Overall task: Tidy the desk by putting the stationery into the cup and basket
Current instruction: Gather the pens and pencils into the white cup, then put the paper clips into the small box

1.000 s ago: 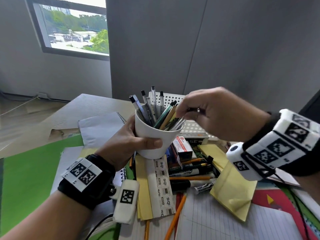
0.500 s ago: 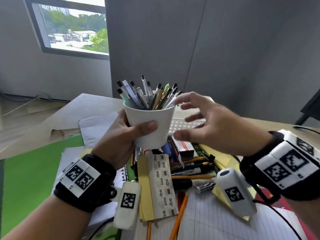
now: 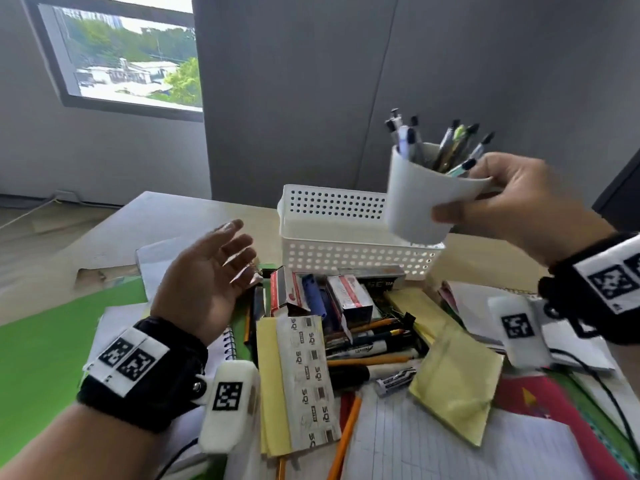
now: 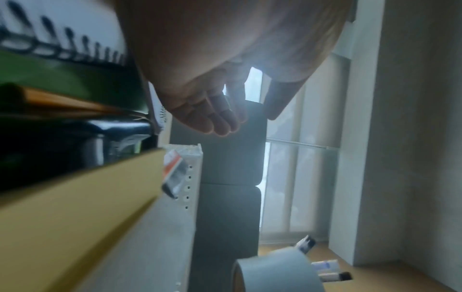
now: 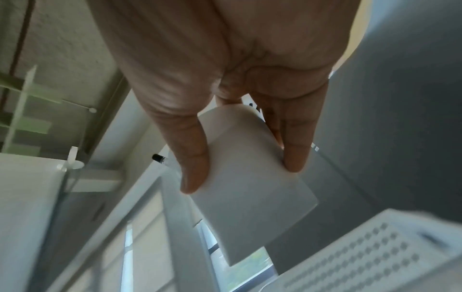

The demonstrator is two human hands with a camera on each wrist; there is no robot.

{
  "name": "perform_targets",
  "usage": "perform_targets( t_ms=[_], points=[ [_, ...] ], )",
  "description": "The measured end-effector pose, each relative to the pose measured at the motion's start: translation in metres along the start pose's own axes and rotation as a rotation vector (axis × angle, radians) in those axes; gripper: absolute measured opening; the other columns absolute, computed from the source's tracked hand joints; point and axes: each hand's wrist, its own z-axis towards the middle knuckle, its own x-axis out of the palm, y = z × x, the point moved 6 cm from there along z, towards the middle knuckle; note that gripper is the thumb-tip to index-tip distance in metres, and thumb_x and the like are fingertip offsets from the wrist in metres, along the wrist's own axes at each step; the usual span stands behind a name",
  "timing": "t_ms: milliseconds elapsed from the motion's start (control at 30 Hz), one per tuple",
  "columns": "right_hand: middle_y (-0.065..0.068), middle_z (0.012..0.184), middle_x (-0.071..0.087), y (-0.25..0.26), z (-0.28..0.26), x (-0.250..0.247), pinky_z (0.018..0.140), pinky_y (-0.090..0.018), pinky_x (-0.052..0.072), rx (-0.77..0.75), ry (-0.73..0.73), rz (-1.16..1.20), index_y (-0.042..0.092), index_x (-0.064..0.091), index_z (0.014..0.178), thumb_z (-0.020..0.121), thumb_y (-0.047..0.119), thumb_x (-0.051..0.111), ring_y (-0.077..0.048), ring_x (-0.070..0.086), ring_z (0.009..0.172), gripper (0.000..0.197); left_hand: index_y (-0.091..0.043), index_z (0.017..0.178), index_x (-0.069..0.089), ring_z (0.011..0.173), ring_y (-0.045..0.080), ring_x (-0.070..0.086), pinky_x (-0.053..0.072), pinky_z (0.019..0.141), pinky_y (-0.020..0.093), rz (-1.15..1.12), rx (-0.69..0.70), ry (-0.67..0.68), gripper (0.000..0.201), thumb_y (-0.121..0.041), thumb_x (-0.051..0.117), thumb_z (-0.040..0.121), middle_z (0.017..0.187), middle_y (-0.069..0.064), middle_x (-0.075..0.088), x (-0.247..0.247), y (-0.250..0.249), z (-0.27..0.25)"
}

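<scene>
My right hand [image 3: 498, 199] grips the white cup [image 3: 419, 199] in the air at the right, above the basket's right end. Several pens [image 3: 446, 143] stick up out of it. In the right wrist view the thumb and fingers [image 5: 195, 158] wrap the cup [image 5: 252, 187]. The white perforated basket [image 3: 346, 258] stands on the desk behind the pile and looks bare inside. My left hand [image 3: 214, 271] hovers palm up, fingers relaxed and holding nothing, left of the pile; the left wrist view shows its fingers [image 4: 215, 116] loose. Pencils, markers [image 3: 367, 351], small boxes [image 3: 349, 296] and yellow sticky pads [image 3: 453, 375] lie heaped in front.
A spiral notebook [image 3: 225, 344] and green folder [image 3: 41, 355] lie at the left. Lined paper [image 3: 433, 441] and coloured sheets cover the front right. A grey partition wall stands behind the desk. A window is at the upper left.
The cup passed from my left hand to my right and moved up and to the right. My left hand let go and opened palm up. The basket is now uncovered.
</scene>
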Motion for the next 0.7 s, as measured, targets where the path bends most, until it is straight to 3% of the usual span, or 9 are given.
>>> perform_targets(
  t_ms=[67,133,233,267,367,433,533,600,700],
  points=[
    [-0.008,0.084,0.068,-0.018,0.015,-0.021,0.05,-0.019,0.05,0.064,-0.093,-0.177,0.0,0.062,0.089,0.064,0.022,0.095,-0.013,0.06,0.062,0.047,-0.015,0.115,0.067,0.076,0.016,0.062,0.046,0.074,0.03,0.05,-0.047,-0.056,0.021,-0.019,0.059,0.096,0.09,0.002,0.065,-0.003,0.009,0.003],
    [-0.005,0.084,0.067,-0.045,0.03,-0.035,0.05,-0.027,0.042,0.162,-0.132,-0.341,0.004,0.061,0.087,0.065,0.025,0.095,-0.014,0.055,0.064,0.046,-0.013,0.113,0.068,0.072,0.016,0.062,0.049,0.07,0.029,0.098,-0.089,-0.09,0.021,-0.012,0.059,0.095,0.085,0.002,0.065,-0.003,0.016,0.004],
    [-0.006,0.087,0.071,-0.091,0.051,-0.039,0.061,-0.036,0.054,0.282,-0.115,-0.414,0.01,0.064,0.082,0.059,0.029,0.098,-0.022,0.066,0.077,0.045,-0.011,0.115,0.068,0.069,0.016,0.062,0.052,0.065,0.028,0.125,-0.118,-0.107,0.023,-0.009,0.058,0.094,0.082,0.003,0.066,-0.004,0.02,0.006],
    [-0.007,0.087,0.071,-0.106,0.055,-0.038,0.063,-0.036,0.054,0.314,-0.1,-0.438,0.01,0.065,0.081,0.057,0.03,0.098,-0.024,0.066,0.079,0.046,-0.011,0.116,0.068,0.068,0.016,0.063,0.051,0.067,0.03,0.125,-0.12,-0.109,0.024,-0.01,0.058,0.094,0.082,0.003,0.067,-0.005,0.021,0.006],
    [-0.008,0.084,0.068,-0.14,0.057,-0.031,0.055,-0.029,0.04,0.398,-0.065,-0.482,0.003,0.066,0.082,0.057,0.031,0.099,-0.021,0.057,0.072,0.05,-0.011,0.118,0.068,0.068,0.016,0.063,0.05,0.07,0.031,0.126,-0.128,-0.096,0.027,-0.011,0.061,0.091,0.084,0.003,0.067,-0.005,0.021,0.006],
    [-0.006,0.074,0.063,-0.156,0.055,-0.022,0.053,-0.028,0.035,0.418,-0.021,-0.466,0.0,0.063,0.077,0.054,0.029,0.1,-0.021,0.052,0.067,0.052,-0.011,0.118,0.067,0.069,0.016,0.063,0.05,0.069,0.03,0.137,-0.13,-0.073,0.036,-0.011,0.066,0.082,0.084,0.003,0.066,-0.002,0.02,0.004],
    [-0.004,0.068,0.057,-0.164,0.051,-0.014,0.052,-0.029,0.032,0.43,0.065,-0.47,0.006,0.062,0.072,0.059,0.032,0.098,-0.019,0.047,0.064,0.046,-0.014,0.12,0.067,0.071,0.015,0.063,0.051,0.069,0.029,0.112,-0.071,-0.06,0.039,-0.008,0.067,0.082,0.084,0.002,0.066,0.0,0.016,0.002],
    [-0.001,0.077,0.066,-0.161,0.049,-0.018,0.057,-0.028,0.038,0.435,0.142,-0.498,0.009,0.07,0.076,0.065,0.036,0.095,-0.015,0.053,0.069,0.038,-0.018,0.118,0.067,0.072,0.013,0.064,0.053,0.064,0.025,0.075,0.025,-0.05,0.029,-0.006,0.062,0.092,0.086,0.0,0.067,0.001,0.006,0.0],
    [0.003,0.102,0.07,-0.146,0.04,-0.032,0.078,-0.029,0.041,0.397,0.129,-0.492,0.019,0.075,0.102,0.072,0.035,0.091,-0.015,0.058,0.093,0.037,-0.02,0.116,0.068,0.077,0.011,0.064,0.054,0.064,0.02,0.104,0.144,0.038,0.027,-0.01,0.063,0.092,0.092,-0.001,0.067,0.015,-0.01,-0.012]
  ],
)
